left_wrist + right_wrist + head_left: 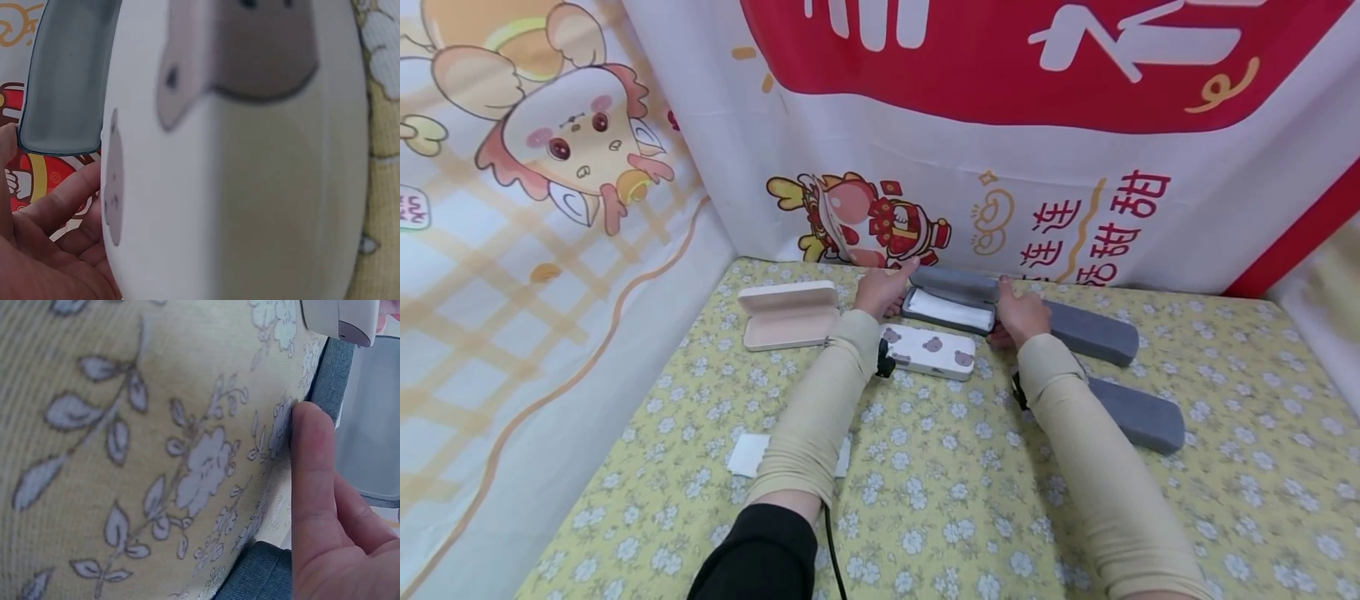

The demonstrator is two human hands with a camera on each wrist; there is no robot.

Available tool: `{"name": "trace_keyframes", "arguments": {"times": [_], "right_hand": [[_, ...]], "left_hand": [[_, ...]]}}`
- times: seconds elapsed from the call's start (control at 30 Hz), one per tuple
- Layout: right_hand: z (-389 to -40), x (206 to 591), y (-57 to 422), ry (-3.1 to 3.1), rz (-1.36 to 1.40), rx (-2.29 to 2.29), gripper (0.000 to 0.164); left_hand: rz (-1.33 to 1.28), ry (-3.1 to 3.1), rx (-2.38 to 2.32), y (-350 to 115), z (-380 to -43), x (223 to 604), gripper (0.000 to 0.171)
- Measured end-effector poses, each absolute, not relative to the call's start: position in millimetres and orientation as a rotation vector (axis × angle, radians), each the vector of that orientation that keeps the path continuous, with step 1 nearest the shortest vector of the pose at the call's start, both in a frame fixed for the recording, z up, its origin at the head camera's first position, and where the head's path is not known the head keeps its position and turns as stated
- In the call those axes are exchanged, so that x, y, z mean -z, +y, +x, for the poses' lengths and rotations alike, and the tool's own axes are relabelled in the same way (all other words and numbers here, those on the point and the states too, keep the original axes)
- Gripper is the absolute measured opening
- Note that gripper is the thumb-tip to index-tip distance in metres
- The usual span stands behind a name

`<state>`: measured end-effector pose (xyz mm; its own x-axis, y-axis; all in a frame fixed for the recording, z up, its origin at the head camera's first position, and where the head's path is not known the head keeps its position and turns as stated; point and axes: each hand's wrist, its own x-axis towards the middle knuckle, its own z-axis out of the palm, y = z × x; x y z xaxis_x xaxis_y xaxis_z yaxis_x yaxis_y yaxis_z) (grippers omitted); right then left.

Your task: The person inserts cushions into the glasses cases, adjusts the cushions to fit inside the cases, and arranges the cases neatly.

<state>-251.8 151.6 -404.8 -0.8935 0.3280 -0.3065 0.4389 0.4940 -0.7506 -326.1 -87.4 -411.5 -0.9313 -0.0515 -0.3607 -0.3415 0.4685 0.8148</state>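
Note:
An open grey glasses case (950, 321) with a white cloth (951, 308) inside lies near the back of the table, its lid (958, 283) raised. My left hand (880, 292) holds the case's left end, one finger reaching up to the lid. At the other end my right hand (1024, 317) grips it, a finger at the lid's corner and the thumb (314, 444) low by the base. Just in front lies a white glasses case with bear prints (931, 350), closed. In the left wrist view this bear case (237, 187) hides part of the left hand (56, 231).
An open pale pink case (792, 325) stands at the left. Two closed grey cases (1093, 333) lie at the right, the nearer one (1142, 414) partly behind my right forearm. A white sheet (747, 454) lies under my left forearm. A printed cloth wall (850, 133) rises behind.

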Motion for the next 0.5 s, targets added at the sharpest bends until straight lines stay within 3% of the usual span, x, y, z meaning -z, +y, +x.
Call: {"name": "trace_keyframes", "arguments": {"times": [0.5], "right_hand": [[-254.9,405.3,153.6,2.536,0.718,1.475,0.086]], "left_hand": [[-0.286,2.318,-1.545,-94.5,-329.2,415.4,0.089]]}}
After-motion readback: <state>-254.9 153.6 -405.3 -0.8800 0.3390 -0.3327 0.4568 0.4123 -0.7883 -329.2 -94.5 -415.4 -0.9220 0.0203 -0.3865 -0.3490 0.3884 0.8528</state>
